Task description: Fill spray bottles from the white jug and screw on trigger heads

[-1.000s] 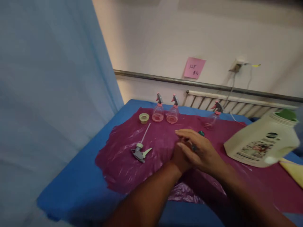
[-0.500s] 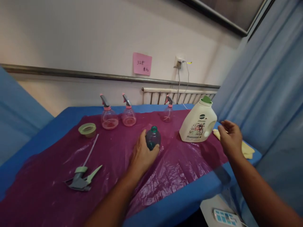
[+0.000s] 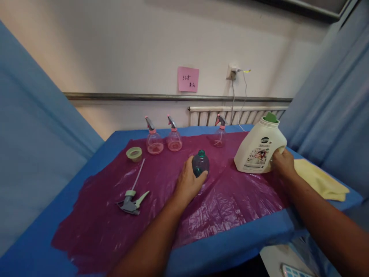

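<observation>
My left hand (image 3: 190, 177) is wrapped round a small dark teal, see-through spray bottle (image 3: 202, 163), which stands upright with its neck uncovered. My right hand (image 3: 284, 163) has its fingers through the handle of a large cream detergent jug (image 3: 256, 152), whose green spout (image 3: 271, 117) shows at the top. The jug stands on the purple plastic sheet (image 3: 225, 204). A grey and pale green spray head (image 3: 130, 204) with its straw lies on the sheet to the left. Behind it sits a pale green cup (image 3: 134, 153).
Two spray bottles with pink liquid, one left (image 3: 155, 144) and one beside it (image 3: 174, 141), stand at the back. Another spray bottle (image 3: 220, 136) stands further right. A folded yellow cloth (image 3: 319, 179) lies on the right side of the blue-covered table. Blue curtains hang at both sides.
My right hand has moved from beside the jug onto its handle and closed round it. My left hand still holds the teal bottle. The view has swung left.
</observation>
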Tool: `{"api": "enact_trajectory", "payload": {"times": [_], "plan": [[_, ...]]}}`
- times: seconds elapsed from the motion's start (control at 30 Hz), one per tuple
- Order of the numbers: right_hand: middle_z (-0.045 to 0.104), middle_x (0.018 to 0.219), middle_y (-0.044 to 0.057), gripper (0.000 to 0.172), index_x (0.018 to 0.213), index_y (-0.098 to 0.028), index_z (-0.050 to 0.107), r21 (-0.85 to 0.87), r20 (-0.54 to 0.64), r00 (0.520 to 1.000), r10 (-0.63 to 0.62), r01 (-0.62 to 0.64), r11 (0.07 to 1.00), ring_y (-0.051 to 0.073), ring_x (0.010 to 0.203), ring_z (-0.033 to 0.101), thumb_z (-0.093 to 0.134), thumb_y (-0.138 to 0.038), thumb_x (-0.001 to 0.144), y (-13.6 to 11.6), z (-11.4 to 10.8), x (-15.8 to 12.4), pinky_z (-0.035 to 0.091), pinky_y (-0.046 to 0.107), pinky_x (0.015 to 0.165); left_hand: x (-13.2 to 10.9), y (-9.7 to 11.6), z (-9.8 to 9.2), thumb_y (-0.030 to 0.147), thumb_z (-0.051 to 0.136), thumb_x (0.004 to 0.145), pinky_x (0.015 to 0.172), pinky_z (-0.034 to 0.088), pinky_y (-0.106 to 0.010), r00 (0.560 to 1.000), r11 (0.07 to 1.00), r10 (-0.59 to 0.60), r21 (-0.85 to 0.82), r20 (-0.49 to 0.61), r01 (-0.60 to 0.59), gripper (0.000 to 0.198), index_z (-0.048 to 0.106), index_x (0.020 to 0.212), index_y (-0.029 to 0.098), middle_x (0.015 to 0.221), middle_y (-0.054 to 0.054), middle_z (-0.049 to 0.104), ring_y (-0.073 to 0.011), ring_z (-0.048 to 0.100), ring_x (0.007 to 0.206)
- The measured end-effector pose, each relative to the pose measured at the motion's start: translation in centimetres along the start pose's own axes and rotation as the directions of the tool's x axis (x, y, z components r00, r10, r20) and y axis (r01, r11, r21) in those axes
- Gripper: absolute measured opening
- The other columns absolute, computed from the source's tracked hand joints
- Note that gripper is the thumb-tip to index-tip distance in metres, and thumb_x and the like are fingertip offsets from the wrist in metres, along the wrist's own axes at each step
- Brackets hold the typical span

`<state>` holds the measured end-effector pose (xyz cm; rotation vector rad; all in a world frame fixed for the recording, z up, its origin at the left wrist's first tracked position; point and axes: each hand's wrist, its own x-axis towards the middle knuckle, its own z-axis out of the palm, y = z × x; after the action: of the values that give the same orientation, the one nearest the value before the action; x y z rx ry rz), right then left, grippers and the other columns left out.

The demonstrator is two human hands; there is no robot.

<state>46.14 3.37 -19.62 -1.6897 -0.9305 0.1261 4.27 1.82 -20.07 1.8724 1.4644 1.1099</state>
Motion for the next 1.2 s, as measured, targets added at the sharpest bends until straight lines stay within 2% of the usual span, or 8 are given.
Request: {"api": "enact_trajectory", "payload": {"times": [0.1,0.17,0.23,0.37,0.5,0.7,0.93,1.2], "plan": [[0.077,0.085,0.012,0.042,0.089,-0.018,0.074,-0.043,-0.036,0.999,0.039,-0.041,0.998,0.028,0.081,0.065,0.064,-0.058,0.083,-1.1,0.3,0.2,0.049,0.039,0.065,0.0,-0.3,0.2,0.034,0.081,0.094,0.130,0.047,-0.054,1.000,1.000,0.008,-0.003,0.004,-0.008,0.081,0.046,0.165,0.019,0.164,-0.019,0.063,-0.0363,0.062,0.153],[0.076,0.085,0.012,0.036,0.086,-0.017,0.074,-0.073,-0.036,0.999,0.022,-0.025,0.997,0.028,0.081,0.065,0.063,-0.051,0.080,-2.2,0.2,0.4,0.049,0.038,0.065,0.0,-0.3,0.3,0.034,0.082,0.093,0.131,0.047,-0.054,1.000,1.000,0.007,-0.010,0.008,-0.007,0.081,0.046,0.165,0.019,0.164,-0.019,0.062,-0.0364,0.061,0.153],[0.076,0.084,0.010,0.034,0.087,-0.017,0.075,-0.094,-0.022,1.000,-0.010,0.008,0.996,0.027,0.080,0.064,0.063,-0.047,0.075,-3.6,-0.3,0.8,0.049,0.037,0.065,0.0,-0.3,0.3,0.034,0.081,0.093,0.131,0.046,-0.053,1.000,1.000,0.008,-0.013,0.012,-0.007,0.081,0.046,0.165,0.020,0.165,-0.018,0.062,-0.0361,0.060,0.154],[0.074,0.083,0.006,0.042,0.096,-0.017,0.078,-0.155,0.034,0.996,-0.085,0.089,0.984,0.024,0.075,0.063,0.060,-0.047,0.072,-6.8,-1.5,2.2,0.047,0.035,0.064,-0.1,-0.1,0.3,0.034,0.081,0.094,0.132,0.045,-0.054,1.000,1.000,0.010,-0.012,0.008,-0.010,0.080,0.046,0.165,0.022,0.165,-0.018,0.062,-0.0364,0.059,0.155],[0.071,0.076,0.005,0.037,0.088,-0.020,0.076,-0.272,0.111,0.978,-0.178,0.202,0.941,0.025,0.077,0.063,0.061,-0.049,0.072,-9.9,-2.3,3.6,0.045,0.035,0.066,-0.3,0.2,0.2,0.033,0.081,0.093,0.132,0.046,-0.055,1.000,1.000,0.001,-0.009,0.011,-0.001,0.081,0.047,0.166,0.021,0.165,-0.018,0.062,-0.0369,0.060,0.155],[0.070,0.074,0.004,0.025,0.079,-0.026,0.071,-0.395,0.280,0.919,-0.279,0.375,0.839,0.024,0.074,0.061,0.064,-0.049,0.074,-12.8,-2.0,3.3,0.039,0.034,0.067,-0.4,0.5,0.1,0.033,0.081,0.093,0.134,0.044,-0.054,1.000,1.000,-0.015,-0.016,0.014,0.015,0.083,0.046,0.167,0.021,0.170,-0.019,0.058,-0.0373,0.057,0.158],[0.078,0.087,0.009,0.034,0.090,-0.027,0.074,-0.592,0.416,0.850,-0.322,0.522,0.614,0.026,0.077,0.064,0.055,-0.056,0.086,-13.7,-1.3,2.6,0.035,0.033,0.066,-0.3,0.3,0.5,0.028,0.085,0.089,0.133,0.046,-0.059,1.000,1.000,0.010,-0.008,-0.008,-0.010,0.088,0.047,0.167,0.018,0.166,-0.021,0.061,-0.0397,0.058,0.157],[0.082,0.095,0.013,0.039,0.100,-0.027,0.078,-0.687,0.495,0.803,-0.331,0.595,0.418,0.029,0.082,0.072,0.054,-0.058,0.094,-15.3,-1.8,2.6,0.034,0.034,0.065,-0.3,1.1,-0.3,0.026,0.084,0.088,0.133,0.048,-0.055,0.987,0.996,0.075,0.055,-0.142,-0.068,0.085,0.051,0.166,0.022,0.161,-0.017,0.061,-0.0367,0.059,0.153]]}}
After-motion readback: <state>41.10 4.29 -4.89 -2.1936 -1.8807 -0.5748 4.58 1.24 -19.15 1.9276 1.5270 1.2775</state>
